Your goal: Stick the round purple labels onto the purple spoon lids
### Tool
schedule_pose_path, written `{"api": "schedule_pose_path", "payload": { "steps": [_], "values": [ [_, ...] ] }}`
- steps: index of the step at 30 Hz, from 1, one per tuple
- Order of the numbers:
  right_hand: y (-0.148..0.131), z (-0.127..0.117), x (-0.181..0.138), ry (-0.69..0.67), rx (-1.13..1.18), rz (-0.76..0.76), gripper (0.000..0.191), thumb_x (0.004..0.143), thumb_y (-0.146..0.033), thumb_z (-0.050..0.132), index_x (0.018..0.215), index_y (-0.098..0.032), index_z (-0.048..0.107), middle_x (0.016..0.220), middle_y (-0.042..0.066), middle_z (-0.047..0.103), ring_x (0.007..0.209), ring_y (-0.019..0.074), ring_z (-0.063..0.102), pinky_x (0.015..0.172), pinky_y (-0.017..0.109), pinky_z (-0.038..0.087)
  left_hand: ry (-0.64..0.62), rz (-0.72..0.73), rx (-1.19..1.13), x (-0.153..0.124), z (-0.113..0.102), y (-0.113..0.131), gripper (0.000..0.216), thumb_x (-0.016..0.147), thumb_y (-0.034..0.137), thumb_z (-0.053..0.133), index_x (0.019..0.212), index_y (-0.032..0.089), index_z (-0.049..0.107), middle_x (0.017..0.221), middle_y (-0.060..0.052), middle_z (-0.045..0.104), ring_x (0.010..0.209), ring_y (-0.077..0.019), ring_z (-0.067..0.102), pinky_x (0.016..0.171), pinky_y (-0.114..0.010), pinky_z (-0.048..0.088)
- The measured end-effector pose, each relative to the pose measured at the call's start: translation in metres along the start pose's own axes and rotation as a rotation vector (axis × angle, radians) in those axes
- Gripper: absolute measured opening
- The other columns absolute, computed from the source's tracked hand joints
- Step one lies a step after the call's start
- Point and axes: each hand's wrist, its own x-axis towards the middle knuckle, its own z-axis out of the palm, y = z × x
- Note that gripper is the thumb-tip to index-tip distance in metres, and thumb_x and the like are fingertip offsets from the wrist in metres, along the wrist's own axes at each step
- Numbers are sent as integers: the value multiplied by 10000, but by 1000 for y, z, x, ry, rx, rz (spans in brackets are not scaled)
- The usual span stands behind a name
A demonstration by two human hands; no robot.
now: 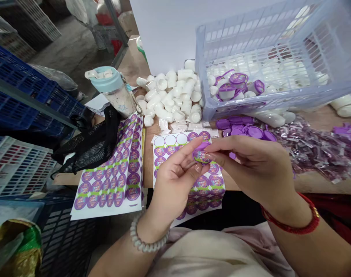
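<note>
Above the sheet of round purple stickers (203, 184), a small purple lid (201, 154) with a colourful printed label is held between both hands. The left hand (177, 179) has it pinched by the thumb and forefinger, the remaining fingers loosely curled; the right hand (247, 167) is nearly closed too, its thumb and forefinger tips gripping the lid's right edge. Blank white circles (170, 139) show along the sheet's top row, and the sheet's near end hangs over the edge of the wooden table (149, 157).

Left of that sheet lie more sticker sheets (106, 181), partly covered by a black mesh bag (97, 144); farther off on the same side stands a drinking tumbler (114, 92) with a light blue top. Just beyond the sheet are small white packets (178, 127), then a heap of white plastic cups (166, 102). Beyond the sheet to the right sits a pale blue plastic crate (202, 77) – inside it, purple-lidded cups (229, 90) among white ones. Loose purple lids (254, 132) lie just right of the sheet's far end, and clear packets with dark contents (311, 150) spread farther right.
</note>
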Motion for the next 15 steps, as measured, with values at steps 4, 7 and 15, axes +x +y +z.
{"api": "schedule_pose_path", "payload": {
  "steps": [4,7,15],
  "values": [
    [-3,-1,0,3,-41,-50,158,936,-89,703,969,-231,764,876,-18,812,711,138,741,650,252,546,8,-2,-22,1,0,0,355,861,156,842,1189,290,818,1208,-23,801,1054,-152,759,911,-227,651],
    [-7,2,-3,34,-113,-129,173,956,-82,677,994,-235,748,930,6,816,811,167,763,736,278,581,36,-21,-46,2,0,-2,283,870,157,825,1127,275,824,1061,-3,815,952,-125,758,851,-217,664],
    [-1,22,-12,282,-66,-28,495,906,-141,742,1368,-263,611,1324,130,632,1024,258,708,832,408,642,39,-23,-25,0,2,-2,256,821,105,840,1037,235,790,858,20,786,720,-72,705,745,-181,644]
  ]
}}
